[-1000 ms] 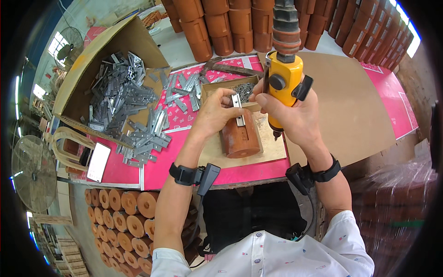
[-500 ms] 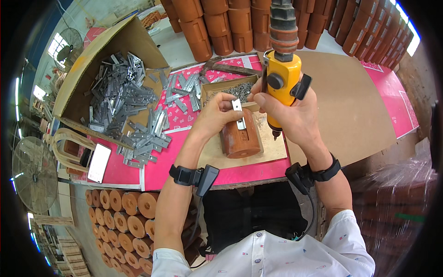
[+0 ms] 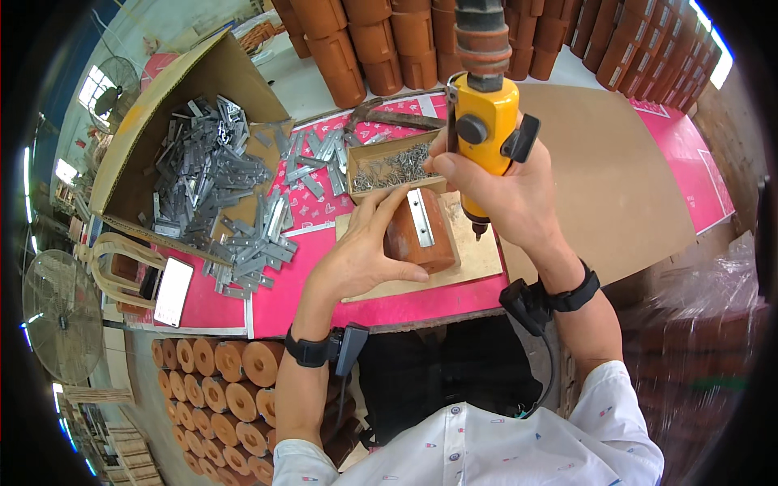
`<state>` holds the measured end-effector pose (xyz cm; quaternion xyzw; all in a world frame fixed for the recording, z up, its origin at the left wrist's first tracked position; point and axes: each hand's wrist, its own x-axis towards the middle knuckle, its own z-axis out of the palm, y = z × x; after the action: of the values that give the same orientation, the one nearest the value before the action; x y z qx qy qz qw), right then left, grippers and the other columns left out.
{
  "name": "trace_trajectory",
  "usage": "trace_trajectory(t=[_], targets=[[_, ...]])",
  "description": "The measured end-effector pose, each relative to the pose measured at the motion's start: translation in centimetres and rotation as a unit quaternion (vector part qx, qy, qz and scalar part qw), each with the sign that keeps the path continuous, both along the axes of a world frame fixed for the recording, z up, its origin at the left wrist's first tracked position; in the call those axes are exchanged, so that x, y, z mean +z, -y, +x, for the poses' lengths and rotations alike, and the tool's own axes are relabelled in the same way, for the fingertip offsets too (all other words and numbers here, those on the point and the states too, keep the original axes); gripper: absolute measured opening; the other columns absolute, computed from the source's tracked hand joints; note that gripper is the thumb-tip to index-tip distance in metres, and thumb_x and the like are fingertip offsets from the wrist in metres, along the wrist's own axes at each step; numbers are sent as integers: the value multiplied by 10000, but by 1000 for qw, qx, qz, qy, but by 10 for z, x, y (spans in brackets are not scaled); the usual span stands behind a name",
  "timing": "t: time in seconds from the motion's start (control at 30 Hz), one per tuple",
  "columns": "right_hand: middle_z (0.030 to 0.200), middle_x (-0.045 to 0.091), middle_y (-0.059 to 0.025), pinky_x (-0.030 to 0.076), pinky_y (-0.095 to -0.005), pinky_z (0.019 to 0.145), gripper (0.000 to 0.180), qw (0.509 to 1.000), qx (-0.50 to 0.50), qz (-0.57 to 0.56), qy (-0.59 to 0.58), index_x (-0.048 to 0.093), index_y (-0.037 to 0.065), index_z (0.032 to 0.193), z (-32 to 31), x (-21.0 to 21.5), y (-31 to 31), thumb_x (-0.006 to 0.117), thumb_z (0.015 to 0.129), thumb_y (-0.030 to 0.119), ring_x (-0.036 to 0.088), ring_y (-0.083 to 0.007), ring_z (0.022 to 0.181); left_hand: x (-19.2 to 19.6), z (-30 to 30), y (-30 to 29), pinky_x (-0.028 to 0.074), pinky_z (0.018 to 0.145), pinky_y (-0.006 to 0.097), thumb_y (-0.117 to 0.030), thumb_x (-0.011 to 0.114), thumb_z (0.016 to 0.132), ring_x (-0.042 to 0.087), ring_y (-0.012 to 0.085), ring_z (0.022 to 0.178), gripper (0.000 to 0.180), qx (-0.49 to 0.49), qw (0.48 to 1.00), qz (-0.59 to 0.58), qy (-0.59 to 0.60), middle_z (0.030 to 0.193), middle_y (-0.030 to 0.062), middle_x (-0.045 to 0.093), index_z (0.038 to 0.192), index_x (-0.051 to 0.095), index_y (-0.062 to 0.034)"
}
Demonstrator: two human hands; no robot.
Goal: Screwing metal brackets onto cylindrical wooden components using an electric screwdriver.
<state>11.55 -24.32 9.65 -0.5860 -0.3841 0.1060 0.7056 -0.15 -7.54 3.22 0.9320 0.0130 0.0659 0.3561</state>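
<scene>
Silver metal strip [image 3: 421, 219]: front-to-back on brown cylinder [image 3: 408, 245]
Left hand [image 3: 366, 249]: cupped wide
Right hand [image 3: 513, 198]: clutching yellow driver [image 3: 489, 121]
Cardboard tray [image 3: 351, 164]: beyond (screws [image 3: 401, 168])

Production workshop: pink-covered bench [image 3: 279, 298], yellow power tool [image 3: 486, 121], carton [image 3: 253, 81] heaped with metal strips [image 3: 207, 174], stacked reddish-brown cylinders [image 3: 334, 61], big caged fan [image 3: 61, 312] at left.

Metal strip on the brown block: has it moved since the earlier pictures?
Yes. Judged against the screw box, the metal strip has shifted toward the person, and now lies along the brown block.
</scene>
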Motion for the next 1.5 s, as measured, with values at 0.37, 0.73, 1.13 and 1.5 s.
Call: trace_trajectory(t=[0.37, 0.73, 1.13, 1.5], targets=[[903, 625, -36, 516, -257, 704, 268, 999, -11, 19, 46, 563, 21, 1034, 3, -1, -13, 695, 818, 111, 608, -109, 820, -15, -7, 3, 350, 1105, 440, -246, 889, 572, 342, 304, 1350, 1060, 30, 988, -152, 6, 1433, 154, 332, 1449, 317, -78], [908, 607, -9, 487, -255, 749, 311, 1000, -10, 21, 7, 560, 27, 1049, 0, 6, -10, 715, 803, 135, 575, -80, 826, -25, 36, -48, 478, 897, 360, -81, 653, 818, 602, 268, 1006, 388, 151, 978, -103, 99, 1098, 139, 599, 1201, 600, -45], [929, 615, -17, 497, -263, 779, 312, 1000, -13, 17, -3, 554, 20, 1065, 0, 6, -7, 715, 810, 100, 586, -88, 855, -63, 113, -69, 512, 798, 420, -112, 682, 721, 658, 354, 865, 178, 23, 995, 96, 12, 856, 217, 679, 873, 713, -25], [888, 604, -8, 495, -252, 734, 299, 999, -31, -6, 14, 557, 36, 1024, 1, 7, -1, 730, 791, 113, 578, -81, 812, -60, 103, -54, 475, 830, 428, -88, 600, 743, 609, 372, 891, 132, 136, 984, 60, 97, 909, 222, 631, 817, 670, -5]])
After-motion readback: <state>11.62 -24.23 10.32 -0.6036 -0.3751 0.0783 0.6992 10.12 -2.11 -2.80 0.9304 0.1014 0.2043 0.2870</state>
